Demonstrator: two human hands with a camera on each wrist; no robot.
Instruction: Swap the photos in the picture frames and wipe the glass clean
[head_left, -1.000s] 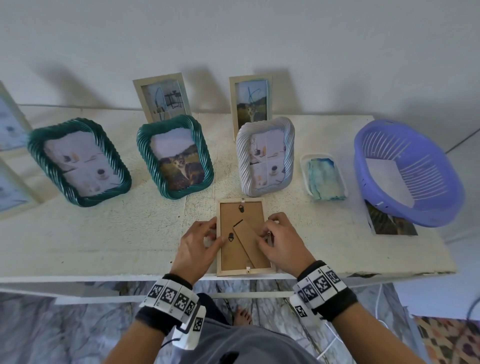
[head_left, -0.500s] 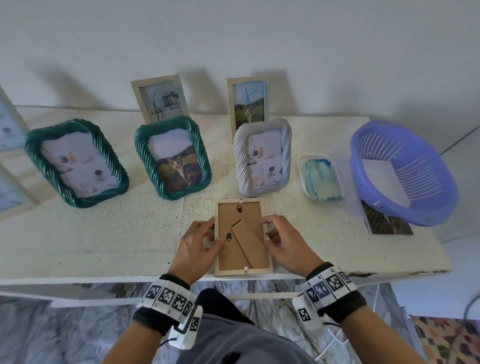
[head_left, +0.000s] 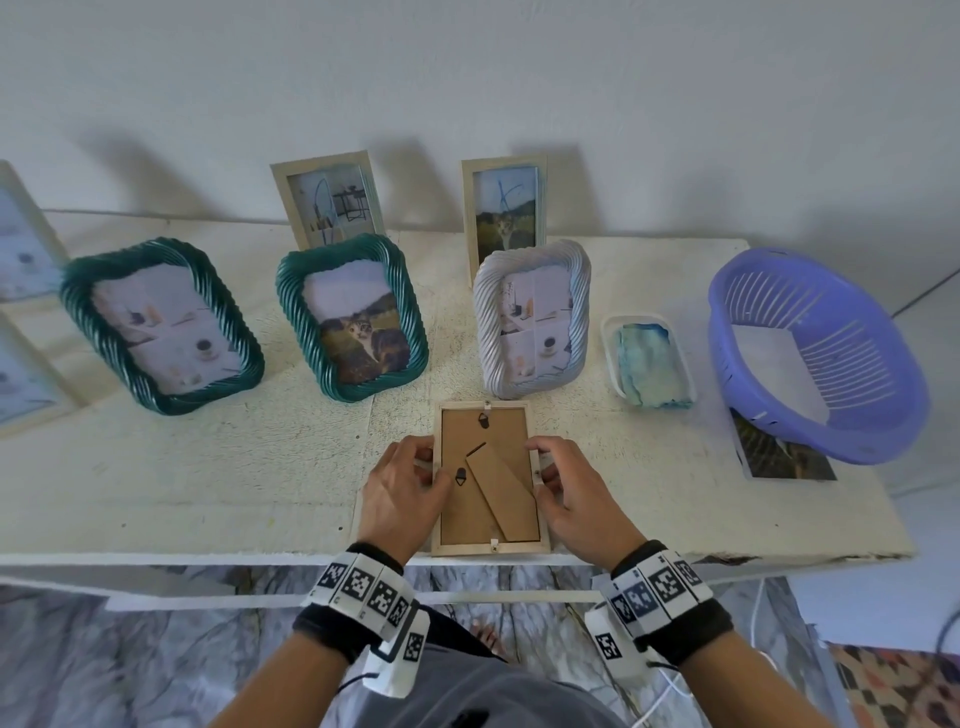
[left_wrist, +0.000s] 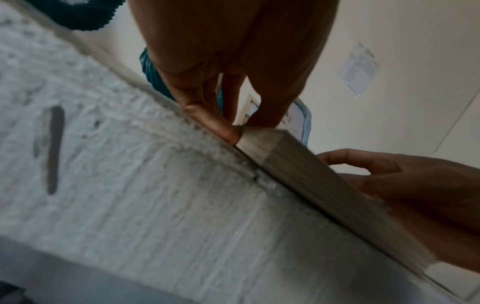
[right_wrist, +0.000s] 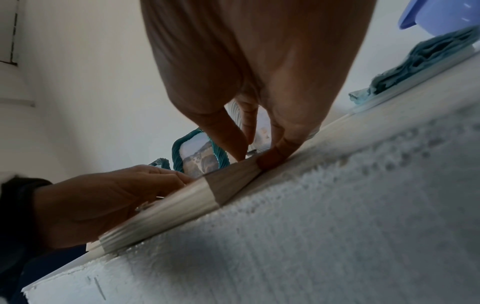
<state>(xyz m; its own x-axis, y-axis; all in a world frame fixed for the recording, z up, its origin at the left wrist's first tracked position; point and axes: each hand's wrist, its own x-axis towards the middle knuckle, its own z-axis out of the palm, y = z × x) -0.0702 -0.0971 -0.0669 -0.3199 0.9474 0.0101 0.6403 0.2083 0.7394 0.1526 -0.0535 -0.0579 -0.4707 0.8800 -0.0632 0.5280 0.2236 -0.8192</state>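
Two hands work on a pale wooden picture frame (head_left: 491, 548) that lies face down at the near edge of the rough white counter (head_left: 208, 467), its brown cardboard back and folded stand facing up. The left hand (head_left: 400, 493) pinches the frame's left rail, thumb on the backing and fingers curled over the outer edge; the left wrist view shows a fingertip (left_wrist: 228, 133) pressed against the rail's corner. The right hand (head_left: 576, 493) curls over the right rail, its grip closed on the edge, with one fingertip (right_wrist: 272, 158) at the frame's side. Just behind the frame stands a white rope-pattern frame (head_left: 530, 317). Right of it, a clear plastic tray (head_left: 610, 358) holds a blue-green cloth (head_left: 652, 366).
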